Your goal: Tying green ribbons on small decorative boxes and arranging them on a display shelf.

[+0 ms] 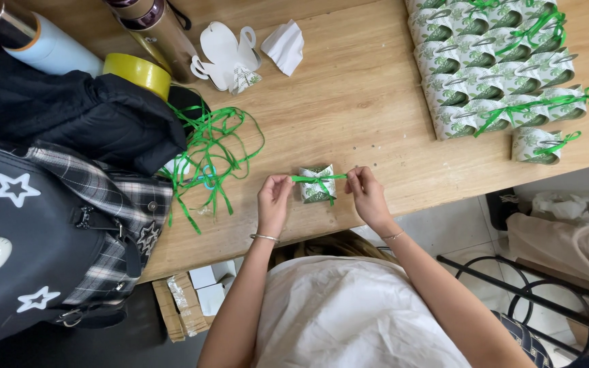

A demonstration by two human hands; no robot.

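I pinch green ribbon ends, left hand and right hand, pulling apart over small box. Tying step, I think. Next: pull knot snug, keep it centred.

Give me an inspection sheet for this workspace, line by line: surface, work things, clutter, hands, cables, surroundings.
Surface: wooden table, light, unpainted.
Work things: small leaf-print box with green ribbon stretched across its top.
Clutter: loose ribbon pile, yellow tape roll, flat white box blank, rows of finished boxes, two bottles, black jacket, backpack.
Hands: left hand and right hand each pinch a ribbon end.
Cables: nothing seen.
Surroundings: tiled floor, black metal frame, cardboard packs under the table.
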